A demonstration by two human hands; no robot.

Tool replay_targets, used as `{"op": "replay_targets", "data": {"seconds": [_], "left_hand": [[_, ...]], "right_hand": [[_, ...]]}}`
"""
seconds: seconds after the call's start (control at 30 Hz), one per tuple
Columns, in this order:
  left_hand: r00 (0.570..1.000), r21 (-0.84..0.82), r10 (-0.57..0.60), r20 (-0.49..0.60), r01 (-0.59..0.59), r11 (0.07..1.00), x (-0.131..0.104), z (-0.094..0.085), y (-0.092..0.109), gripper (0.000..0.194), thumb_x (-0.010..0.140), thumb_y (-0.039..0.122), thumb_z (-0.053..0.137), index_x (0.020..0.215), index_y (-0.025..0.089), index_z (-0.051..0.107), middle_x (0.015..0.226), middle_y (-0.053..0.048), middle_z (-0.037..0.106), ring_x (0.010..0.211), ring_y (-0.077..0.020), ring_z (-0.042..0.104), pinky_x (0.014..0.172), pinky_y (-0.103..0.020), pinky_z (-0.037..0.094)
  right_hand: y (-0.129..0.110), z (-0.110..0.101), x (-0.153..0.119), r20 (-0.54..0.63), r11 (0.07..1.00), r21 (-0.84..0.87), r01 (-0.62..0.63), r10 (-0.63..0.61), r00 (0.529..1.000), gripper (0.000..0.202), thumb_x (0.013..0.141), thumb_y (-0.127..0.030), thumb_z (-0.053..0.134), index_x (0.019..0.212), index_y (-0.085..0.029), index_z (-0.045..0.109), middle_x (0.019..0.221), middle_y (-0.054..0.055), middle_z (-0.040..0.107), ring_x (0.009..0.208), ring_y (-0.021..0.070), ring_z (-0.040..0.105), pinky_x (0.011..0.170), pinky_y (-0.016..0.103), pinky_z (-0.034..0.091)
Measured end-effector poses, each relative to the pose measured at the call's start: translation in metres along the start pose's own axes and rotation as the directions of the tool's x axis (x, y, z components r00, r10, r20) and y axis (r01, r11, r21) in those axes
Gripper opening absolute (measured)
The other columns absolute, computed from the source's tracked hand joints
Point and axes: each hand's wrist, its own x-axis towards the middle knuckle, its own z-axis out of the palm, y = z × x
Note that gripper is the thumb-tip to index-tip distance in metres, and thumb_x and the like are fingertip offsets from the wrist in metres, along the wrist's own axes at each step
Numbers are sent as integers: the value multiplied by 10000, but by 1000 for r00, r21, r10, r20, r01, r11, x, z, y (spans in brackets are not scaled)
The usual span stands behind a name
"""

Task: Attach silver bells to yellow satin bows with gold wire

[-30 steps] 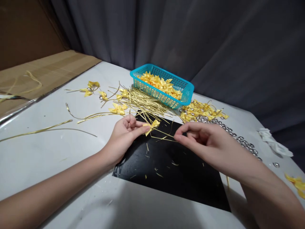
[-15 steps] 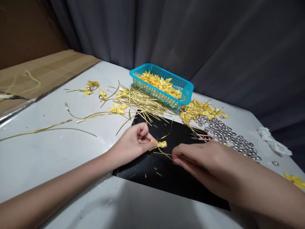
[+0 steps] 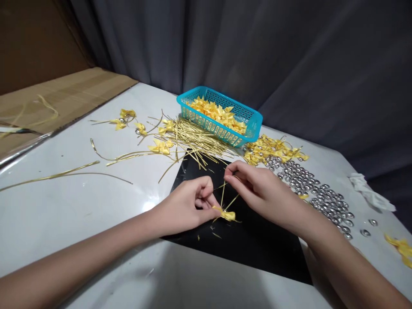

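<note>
Over the black mat [image 3: 257, 253], my left hand [image 3: 196, 204] pinches a small yellow ribbon bow [image 3: 228, 216] between thumb and fingers. Gold cords [image 3: 222, 195] run up from the bow's middle. My right hand [image 3: 251, 182] is closed on the upper end of a gold cord, above and to the right of the bow; its fingertips hide the exact grip. One cord strand slants from the bow toward the right palm.
Behind the mat lies a pile of gold cords [image 3: 199, 137] beside a blue basket [image 3: 255, 128] holding yellow bows. Finished-looking bows with cords [image 3: 273, 148] and many silver domed beads [image 3: 325, 197] spread at right. Cardboard [image 3: 77, 92] lies at back left, crumpled white tissue [image 3: 373, 193] far right.
My right hand has moved up and left, drawing the cord upward from the bow. My left hand with the bow has shifted slightly right and nearer. The pink-handled snips are now hidden behind my right hand.
</note>
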Motion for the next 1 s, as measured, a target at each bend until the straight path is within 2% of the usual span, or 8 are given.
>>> {"op": "replay_targets", "data": {"seconds": [0.17,0.3,0.47,0.57,0.63,0.8,1.0], "left_hand": [[992,-129,-68,-104,54,990,5,-5,4,412,688,93,662,642,205,268,647,42,638,531,-48,527,524,-170,378],[978,-238,-43,-205,-8,971,7,-12,8,430,661,79,697,627,195,283,625,51,642,532,-40,531,530,-158,377],[962,-349,-36,-270,-63,935,9,-15,9,461,635,67,722,615,190,279,597,58,641,540,-33,534,548,-143,363],[965,-375,-30,-260,-73,924,10,-16,7,457,631,85,735,620,191,290,611,50,648,565,-42,544,577,-148,373],[966,-384,-25,-256,-78,920,10,-17,6,454,629,90,739,615,189,297,606,51,645,564,-41,542,578,-147,371],[965,-427,-37,-259,-80,901,10,-18,6,438,636,90,737,605,186,311,598,50,653,560,-41,553,581,-141,385],[967,-438,-58,-248,-58,897,9,-14,5,422,651,95,734,592,181,325,620,39,668,562,-37,551,570,-133,391]], "right_hand": [[-2,-7,-3,-52,982,160,-97,107,993,176,924,-314,391,852,-174,468,536,-55,363,456,67,301,444,176,245],[-10,-20,-12,1,965,222,-142,145,989,248,938,-397,348,851,-191,455,567,-47,364,474,73,311,414,170,260],[-21,-23,-24,119,994,90,-69,58,991,199,957,-349,342,873,-212,460,615,-45,448,515,66,391,469,165,299],[-23,-15,-25,249,999,-32,-15,23,968,214,969,-320,294,860,-218,447,629,-47,508,504,70,431,476,191,277],[-23,-10,-23,293,993,-115,9,26,956,202,960,-266,282,840,-209,434,622,-40,527,484,81,451,469,209,248],[-24,-6,-19,305,963,-261,68,16,952,105,857,-111,372,800,-187,416,570,-28,513,435,99,429,450,222,190],[-35,-3,-17,414,913,-390,119,59,908,144,753,-53,462,824,-177,444,546,-28,498,426,115,405,447,229,130]]}}
